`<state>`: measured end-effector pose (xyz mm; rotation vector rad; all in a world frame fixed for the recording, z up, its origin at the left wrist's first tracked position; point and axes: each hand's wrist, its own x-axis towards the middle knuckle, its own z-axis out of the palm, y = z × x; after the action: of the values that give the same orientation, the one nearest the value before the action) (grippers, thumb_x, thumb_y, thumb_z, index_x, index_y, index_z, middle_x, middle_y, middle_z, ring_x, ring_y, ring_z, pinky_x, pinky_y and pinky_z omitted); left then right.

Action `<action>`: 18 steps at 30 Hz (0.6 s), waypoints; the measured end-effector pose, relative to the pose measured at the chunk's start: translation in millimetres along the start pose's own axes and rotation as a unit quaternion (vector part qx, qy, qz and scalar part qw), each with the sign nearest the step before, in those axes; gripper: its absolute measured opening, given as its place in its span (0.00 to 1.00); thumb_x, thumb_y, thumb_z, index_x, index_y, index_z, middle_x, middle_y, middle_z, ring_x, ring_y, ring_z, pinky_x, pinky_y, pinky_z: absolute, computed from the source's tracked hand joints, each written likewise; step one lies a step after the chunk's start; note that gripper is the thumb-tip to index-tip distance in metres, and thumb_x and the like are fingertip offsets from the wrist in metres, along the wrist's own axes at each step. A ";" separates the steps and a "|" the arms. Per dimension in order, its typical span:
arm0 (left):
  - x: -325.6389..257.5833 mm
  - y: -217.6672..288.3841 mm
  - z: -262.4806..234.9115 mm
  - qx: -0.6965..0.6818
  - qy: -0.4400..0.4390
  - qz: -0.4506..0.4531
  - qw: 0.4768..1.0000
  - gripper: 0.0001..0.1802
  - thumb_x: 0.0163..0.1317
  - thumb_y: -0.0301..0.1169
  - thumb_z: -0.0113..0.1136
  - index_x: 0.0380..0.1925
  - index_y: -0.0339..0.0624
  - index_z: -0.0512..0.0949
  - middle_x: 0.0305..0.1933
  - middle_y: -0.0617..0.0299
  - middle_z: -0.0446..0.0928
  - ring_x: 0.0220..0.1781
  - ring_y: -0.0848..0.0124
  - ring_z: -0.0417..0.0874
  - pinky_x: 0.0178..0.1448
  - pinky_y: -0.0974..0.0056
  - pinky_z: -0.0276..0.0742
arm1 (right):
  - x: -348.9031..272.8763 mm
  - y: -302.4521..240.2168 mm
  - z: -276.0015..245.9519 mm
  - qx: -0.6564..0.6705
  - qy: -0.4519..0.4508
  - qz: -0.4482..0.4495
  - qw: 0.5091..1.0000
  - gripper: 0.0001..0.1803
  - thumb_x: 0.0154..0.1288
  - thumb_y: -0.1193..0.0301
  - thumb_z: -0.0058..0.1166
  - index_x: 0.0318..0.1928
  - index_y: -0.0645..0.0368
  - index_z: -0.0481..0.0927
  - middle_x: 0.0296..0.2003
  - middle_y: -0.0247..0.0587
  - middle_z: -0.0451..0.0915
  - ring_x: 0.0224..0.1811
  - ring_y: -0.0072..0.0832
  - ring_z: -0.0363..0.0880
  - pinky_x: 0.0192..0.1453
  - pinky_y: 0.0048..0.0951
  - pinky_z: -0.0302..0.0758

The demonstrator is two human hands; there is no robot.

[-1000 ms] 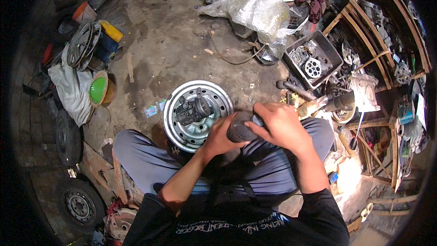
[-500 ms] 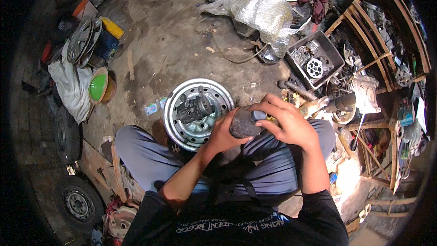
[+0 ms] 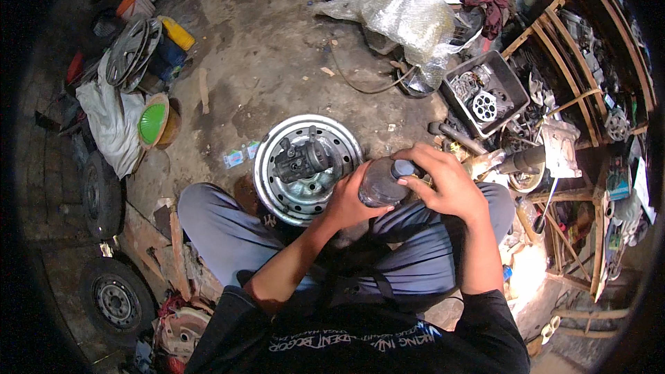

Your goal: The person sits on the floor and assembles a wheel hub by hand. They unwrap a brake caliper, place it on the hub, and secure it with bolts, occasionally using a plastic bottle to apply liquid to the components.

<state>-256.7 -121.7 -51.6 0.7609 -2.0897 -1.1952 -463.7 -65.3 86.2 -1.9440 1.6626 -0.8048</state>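
A dark, grimy plastic bottle (image 3: 377, 185) is above my lap, wrapped by the fingers of my left hand (image 3: 342, 199). Its dark blue-grey cap (image 3: 402, 169) points up and to the right. Thumb and fingers of my right hand (image 3: 443, 181) are closed around that cap, which still looks seated on the neck. Just left of the bottle, a silver steel wheel rim (image 3: 278, 202) lies flat on the floor before my crossed legs. Inside the rim sits a dark metal machine part (image 3: 303, 159) with a round end.
At right stands a grey bin (image 3: 514, 105) of metal parts beside a wooden rack (image 3: 596, 235). Bubble wrap (image 3: 402, 10) covers something at the far side. Left are a green bowl-like piece (image 3: 152, 123), a white sack (image 3: 111, 128), hubcaps (image 3: 131, 52) and a tyred wheel (image 3: 116, 299).
The bottle has tipped slightly, so more of its cap and side shows. My right fingers have shifted a little at the cap, and the whole view has moved slightly.
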 end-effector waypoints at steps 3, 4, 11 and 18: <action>1.9 1.9 -3.9 -0.002 -0.002 -0.001 1.000 0.52 0.41 0.43 0.84 0.65 0.36 0.67 0.55 0.40 0.80 0.56 0.42 0.83 0.58 0.50 0.80 | 0.4 -0.9 0.1 -0.008 -0.007 0.002 1.000 0.20 0.60 0.61 0.67 0.46 0.62 0.78 0.41 0.54 0.82 0.45 0.57 0.81 0.46 0.49 0.77; 2.3 3.2 -4.9 -0.003 -0.005 -0.004 1.000 0.52 0.41 0.43 0.84 0.65 0.36 0.67 0.55 0.40 0.80 0.56 0.43 0.83 0.58 0.50 0.80 | 0.4 -2.3 0.5 -0.018 -0.005 0.006 1.000 0.21 0.60 0.62 0.67 0.46 0.62 0.77 0.41 0.55 0.82 0.45 0.58 0.80 0.46 0.49 0.77; 0.9 6.0 -1.1 0.001 0.010 -0.005 1.000 0.51 0.41 0.42 0.84 0.64 0.36 0.68 0.53 0.40 0.80 0.55 0.43 0.83 0.56 0.50 0.80 | 5.8 -13.6 8.0 -0.151 0.000 0.103 0.983 0.19 0.62 0.62 0.66 0.41 0.64 0.75 0.38 0.57 0.80 0.42 0.58 0.80 0.42 0.49 0.76; 3.1 6.9 -2.7 0.003 0.041 0.000 0.999 0.51 0.41 0.41 0.84 0.65 0.37 0.68 0.53 0.39 0.80 0.55 0.42 0.83 0.56 0.49 0.80 | 7.0 -1.3 19.7 -0.011 0.081 -0.029 0.996 0.19 0.59 0.64 0.69 0.41 0.64 0.76 0.32 0.56 0.80 0.38 0.57 0.80 0.41 0.46 0.75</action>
<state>-258.0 -122.4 -43.7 0.8006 -2.0270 -1.1388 -448.5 -72.6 73.8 -1.9950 1.7205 -0.9951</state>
